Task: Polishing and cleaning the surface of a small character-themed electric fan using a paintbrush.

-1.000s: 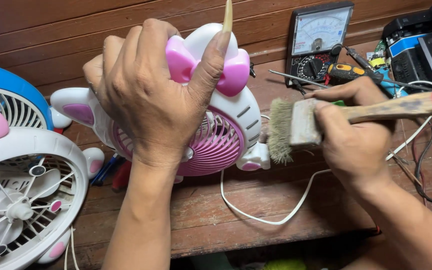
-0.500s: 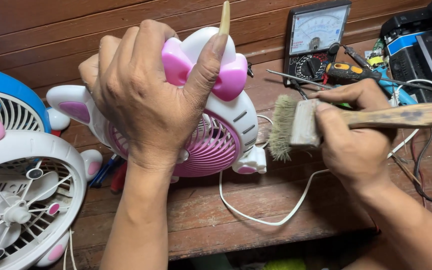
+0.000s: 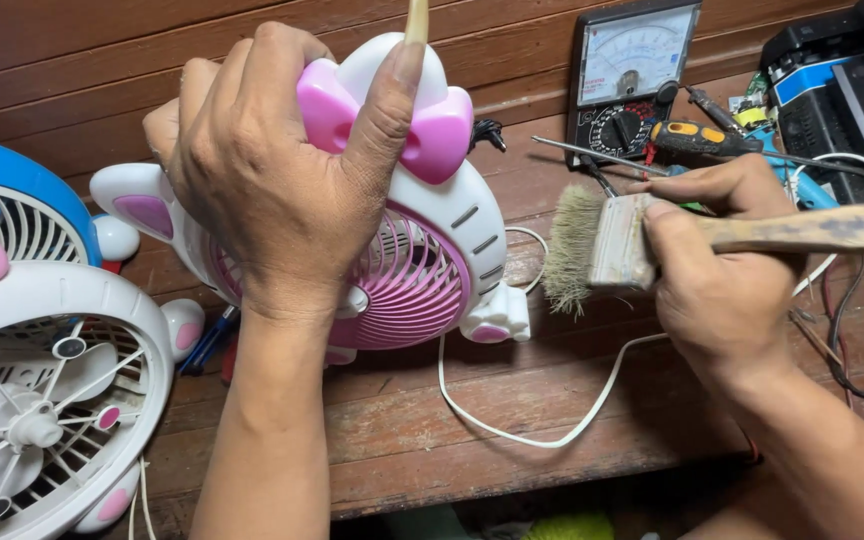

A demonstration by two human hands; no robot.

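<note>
Left hand [image 3: 272, 190] is gripping the top of the glossy white-and-pink plastic cat-shaped fan [image 3: 422, 270], tilting it on the worn wooden bench [image 3: 432, 430]. Right hand [image 3: 722, 270] is clutching a frayed wooden-handled bristle brush [image 3: 602, 245] just beside the fan's ribbed grille.

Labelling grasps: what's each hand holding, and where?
Left hand: pink-and-white fan, gripped over its top by the bow. Right hand: paintbrush, at the ferrule.

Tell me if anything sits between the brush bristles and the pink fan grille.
Nothing visible does. The right hand holds the brush with its bristles pointing at the fan, which the left hand grips from above. Only open air and the white cord lying lower on the bench separate them.
</note>
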